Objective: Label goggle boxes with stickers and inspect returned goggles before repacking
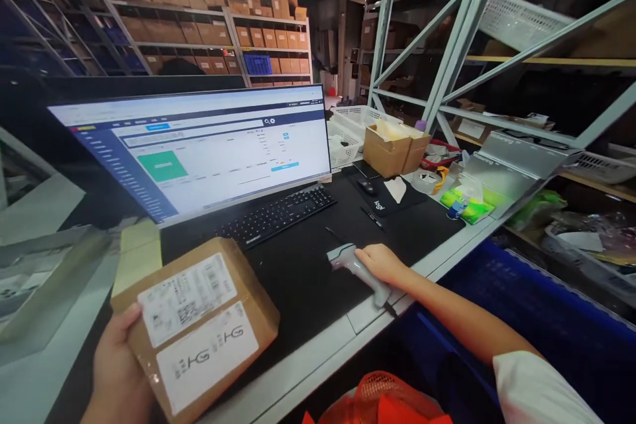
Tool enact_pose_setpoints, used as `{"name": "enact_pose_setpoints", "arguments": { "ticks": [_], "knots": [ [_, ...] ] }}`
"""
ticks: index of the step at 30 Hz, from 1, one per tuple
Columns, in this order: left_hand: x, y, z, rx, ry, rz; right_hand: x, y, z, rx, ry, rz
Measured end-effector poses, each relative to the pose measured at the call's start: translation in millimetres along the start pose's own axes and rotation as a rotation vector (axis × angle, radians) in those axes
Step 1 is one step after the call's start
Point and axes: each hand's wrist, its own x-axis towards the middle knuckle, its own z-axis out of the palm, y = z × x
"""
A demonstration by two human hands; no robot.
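Observation:
My left hand (119, 364) grips a brown cardboard box (268, 308) by its left side, thumb on the front face. The box is tilted toward me and bears two white labels (186, 298), one with a square code and print, the other with line drawings. My right hand (380, 264) is closed at the neck of a grey-white barcode scanner (360, 269). The scanner's head points left, and its handle end is near the front edge of the desk; most of my right fingers are hidden.
Behind the box stand a keyboard (278, 215) and a lit monitor (223, 152). A mouse (366, 187), a pen (372, 217) and a tape roll (424, 182) lie to the right. An open carton (390, 149), white baskets (342, 142) and metal racks (447, 73) are farther back.

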Motion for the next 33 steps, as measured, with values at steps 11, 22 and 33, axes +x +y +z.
{"name": "enact_pose_setpoints", "arguments": {
  "ticks": [11, 22, 33],
  "knots": [
    [3, -8, -13.1, 0.022, -0.173, 0.11, 58, -7, -13, -0.381, -0.123, -0.071],
    [3, -8, -16.7, 0.159, -0.215, 0.193, 72, -5, -17, -0.417, -0.185, -0.039],
    [-4, -15, -13.1, 0.096, -0.207, 0.233, 111, 40, -65, -0.511, 0.157, 0.148]
  ]
}}
